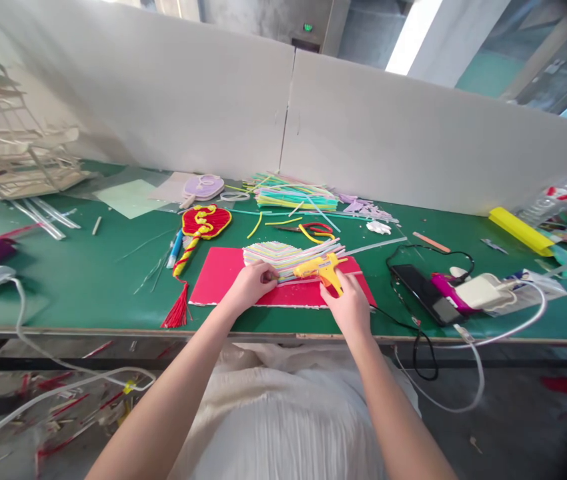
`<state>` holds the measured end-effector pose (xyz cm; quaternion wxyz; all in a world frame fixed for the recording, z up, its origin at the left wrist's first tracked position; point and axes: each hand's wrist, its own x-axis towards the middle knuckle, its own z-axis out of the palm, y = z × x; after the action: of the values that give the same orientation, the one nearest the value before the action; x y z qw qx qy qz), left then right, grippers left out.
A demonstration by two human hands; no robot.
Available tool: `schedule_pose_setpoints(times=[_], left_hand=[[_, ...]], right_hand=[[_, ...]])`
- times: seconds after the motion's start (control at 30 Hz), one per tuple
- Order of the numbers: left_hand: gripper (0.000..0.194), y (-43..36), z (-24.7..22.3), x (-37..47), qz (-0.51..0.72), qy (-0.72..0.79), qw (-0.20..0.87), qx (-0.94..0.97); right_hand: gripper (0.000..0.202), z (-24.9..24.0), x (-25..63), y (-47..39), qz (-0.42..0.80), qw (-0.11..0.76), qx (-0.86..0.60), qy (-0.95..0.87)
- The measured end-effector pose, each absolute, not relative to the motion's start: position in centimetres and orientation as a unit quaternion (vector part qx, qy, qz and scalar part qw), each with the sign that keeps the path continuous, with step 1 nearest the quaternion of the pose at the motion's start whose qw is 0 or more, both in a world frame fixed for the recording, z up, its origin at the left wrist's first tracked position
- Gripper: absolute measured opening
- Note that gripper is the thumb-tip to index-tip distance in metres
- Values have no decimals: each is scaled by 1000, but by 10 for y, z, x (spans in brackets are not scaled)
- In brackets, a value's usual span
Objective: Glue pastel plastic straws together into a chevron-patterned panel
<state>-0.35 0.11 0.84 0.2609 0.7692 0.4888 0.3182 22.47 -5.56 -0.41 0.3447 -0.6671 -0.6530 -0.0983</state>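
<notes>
In my right hand (348, 307) is a yellow hot glue gun (321, 268), its nozzle pointing left over a striped piece. That striped piece (276, 253) is made of pastel strips, probably pipe cleaners, laid side by side with loose ends running right. My left hand (253, 288) has its fingertips closed at the lower edge of these strips; the exact pinch is partly hidden. Under both hands lies a red board (218, 273) with a ragged white front edge. To its left rests a red and yellow fan-shaped piece (207, 222) with a twisted handle and red tassel (178, 310).
Behind the board lie scissors (313, 229) and a bundle of pastel strips (293, 195). A lilac fan shape (203, 187) sits back left. At right are a phone (421, 293), a white plug (483, 291) and cables. A white partition (188, 100) closes the green table's (88, 267) back.
</notes>
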Motion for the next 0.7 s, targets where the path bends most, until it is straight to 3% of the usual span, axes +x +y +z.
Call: schedule_pose_setpoints(times=[0.4,0.7], left_hand=[[11,2,10,1,324,507,251,758],[10,2,8,1,325,511,248,756]], right_hand=[[45,-7,228,-43,-104,353,-667,-648],[44,-10,229,-29,-29,401,-656,-639]])
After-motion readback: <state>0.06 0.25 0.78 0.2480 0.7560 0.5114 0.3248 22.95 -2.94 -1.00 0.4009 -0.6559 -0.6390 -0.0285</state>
